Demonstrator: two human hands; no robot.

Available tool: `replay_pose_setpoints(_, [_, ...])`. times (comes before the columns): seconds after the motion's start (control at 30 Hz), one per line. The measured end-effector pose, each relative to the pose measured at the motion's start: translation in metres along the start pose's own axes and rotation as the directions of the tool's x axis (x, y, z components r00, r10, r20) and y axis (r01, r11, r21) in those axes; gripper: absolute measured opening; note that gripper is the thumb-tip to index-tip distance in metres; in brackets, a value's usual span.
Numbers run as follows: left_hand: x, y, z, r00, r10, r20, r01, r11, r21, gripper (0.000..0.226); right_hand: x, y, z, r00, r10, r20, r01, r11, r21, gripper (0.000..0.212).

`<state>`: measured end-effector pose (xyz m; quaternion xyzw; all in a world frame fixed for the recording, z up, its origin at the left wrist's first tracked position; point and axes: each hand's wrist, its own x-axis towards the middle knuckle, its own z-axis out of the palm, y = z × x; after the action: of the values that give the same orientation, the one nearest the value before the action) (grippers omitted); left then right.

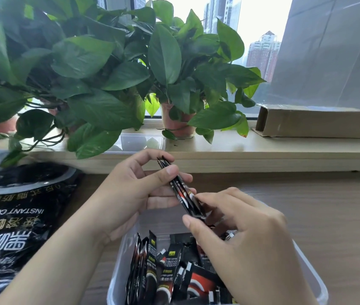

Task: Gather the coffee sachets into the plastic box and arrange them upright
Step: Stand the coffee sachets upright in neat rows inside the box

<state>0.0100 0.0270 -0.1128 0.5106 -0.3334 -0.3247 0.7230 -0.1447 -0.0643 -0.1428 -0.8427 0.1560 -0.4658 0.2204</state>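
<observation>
While both hands meet above the far end of the plastic box, a thin bundle of coffee sachets slants between them, lifted clear of the box. The left hand grips the bundle's upper half, with the thumb curled over one face and the fingers behind it. The right hand pinches the lower end between thumb and fingertips. Inside the box, a row of sachets stands upright against the left wall. Those toward the right lie tilted and jumbled, partly hidden by the right hand. The wooden tabletop stretches from the box's right wall to the sill's edge. Left of the box, close beside the left forearm, a large black coffee bag lies flat. Beyond the box, the windowsill runs across. It carries potted plants, a clear plastic tub and, to the far right, a cardboard box.
</observation>
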Motion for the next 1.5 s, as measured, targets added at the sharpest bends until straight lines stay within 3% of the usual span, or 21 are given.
replay_pose_setpoints(0.13, [0.0, 0.0, -0.002, 1.0, -0.006, 0.028, 0.006, 1.0, 0.001, 0.027, 0.003, 0.001, 0.002, 1.0, -0.029, 0.0, 0.029, 1.0, -0.011, 0.021])
replay_pose_setpoints(0.33, [0.002, -0.006, -0.001, 0.999, -0.028, 0.035, 0.026, 0.998, 0.063, 0.043, 0.008, 0.016, -0.004, 0.994, -0.026, 0.108, 0.027, 0.999, -0.017, 0.019])
replay_pose_setpoints(0.53, [0.004, -0.011, 0.001, 1.0, 0.009, -0.019, -0.006, 0.99, 0.139, 0.019, 0.013, 0.02, -0.006, 0.979, 0.013, 0.206, 0.009, 0.994, -0.107, 0.016])
replay_pose_setpoints(0.63, [0.003, -0.012, 0.003, 0.999, 0.025, -0.028, -0.02, 0.985, 0.171, 0.017, 0.015, 0.017, -0.005, 0.981, 0.015, 0.195, 0.008, 0.993, -0.116, 0.02])
replay_pose_setpoints(0.83, [0.004, -0.013, 0.004, 0.996, 0.048, -0.077, -0.035, 0.987, 0.155, 0.013, 0.024, 0.013, 0.0, 0.983, -0.017, 0.185, 0.04, 0.992, -0.123, 0.004])
replay_pose_setpoints(1.0, [0.003, -0.012, 0.006, 0.995, 0.015, -0.101, 0.0, 0.989, 0.146, 0.033, 0.034, 0.014, 0.001, 0.983, -0.038, 0.18, 0.066, 0.986, -0.152, 0.009])
replay_pose_setpoints(1.2, [0.005, -0.009, 0.003, 0.995, -0.013, -0.102, 0.022, 0.996, 0.088, 0.05, 0.032, 0.011, 0.005, 0.97, 0.025, 0.242, -0.017, 0.999, -0.033, 0.02])
replay_pose_setpoints(1.33, [0.004, -0.008, 0.003, 0.997, -0.015, -0.08, 0.022, 0.996, 0.085, 0.054, 0.033, 0.012, -0.001, 0.96, 0.091, 0.263, -0.101, 0.995, 0.023, 0.021])
replay_pose_setpoints(1.5, [0.001, -0.006, 0.0, 1.0, -0.009, -0.021, 0.012, 0.989, 0.147, 0.045, 0.028, 0.009, -0.002, 0.965, 0.068, 0.254, -0.069, 0.998, -0.006, 0.024])
